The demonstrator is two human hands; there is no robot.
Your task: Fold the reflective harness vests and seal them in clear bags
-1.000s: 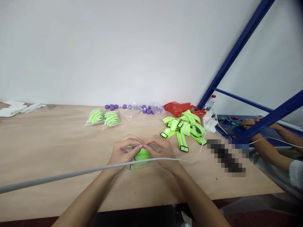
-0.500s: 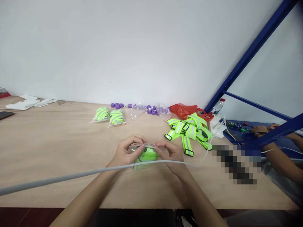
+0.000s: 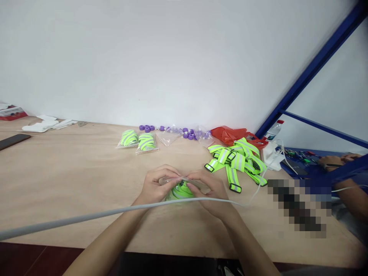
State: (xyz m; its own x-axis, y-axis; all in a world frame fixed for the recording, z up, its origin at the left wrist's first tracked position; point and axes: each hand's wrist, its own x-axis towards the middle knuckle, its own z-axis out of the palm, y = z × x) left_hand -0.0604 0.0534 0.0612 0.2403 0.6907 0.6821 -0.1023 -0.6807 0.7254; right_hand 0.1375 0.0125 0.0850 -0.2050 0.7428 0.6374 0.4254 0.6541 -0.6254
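Observation:
A small clear plastic bag (image 3: 179, 188) with a rolled neon-green reflective band inside rests on the wooden table (image 3: 71, 172), just in front of me. My left hand (image 3: 156, 187) pinches the bag's top edge on the left. My right hand (image 3: 211, 191) pinches the same edge on the right, thumb and fingers pressed together along it. A grey cable (image 3: 86, 216) runs across both wrists.
Two packed bags of green bands (image 3: 139, 140) lie farther back. Purple rings and clear bags (image 3: 178, 132) sit by the wall. A loose heap of green bands (image 3: 235, 161) lies at right, beside a red bag (image 3: 230, 134). Another person's arm (image 3: 349, 184) rests at far right. A dark phone (image 3: 13, 141) lies at left.
The view has shifted so everything sits further right. My fingers have slid closer together along the bag's top edge.

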